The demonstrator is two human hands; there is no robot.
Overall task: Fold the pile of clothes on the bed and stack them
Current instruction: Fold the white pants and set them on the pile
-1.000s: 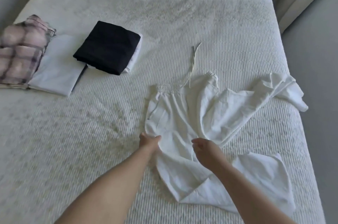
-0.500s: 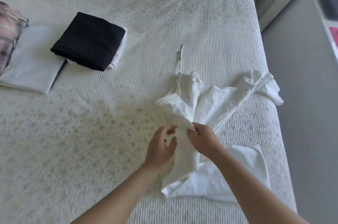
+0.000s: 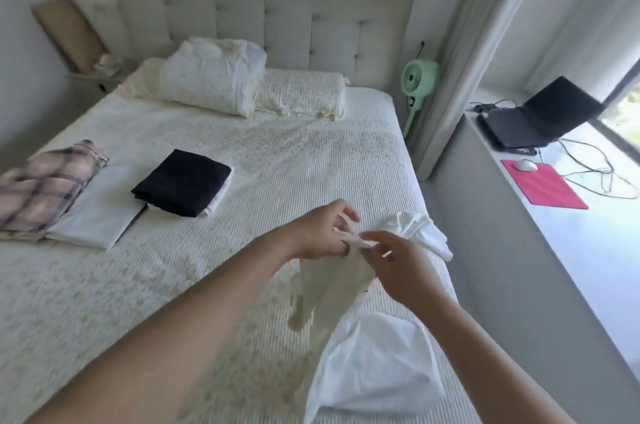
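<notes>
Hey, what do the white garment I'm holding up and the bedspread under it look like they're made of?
White garment: thin matte woven cloth, maybe cotton or linen; it hangs limp and creases softly from both hands. Bedspread: thicker off-white textile with fine raised ribs, probably a cotton weave or knit; the fibre can't be confirmed.

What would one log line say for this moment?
step: lifting white garment off bed | left hand: pinching its top edge | right hand: pinching same edge | folded black garment: set aside
</notes>
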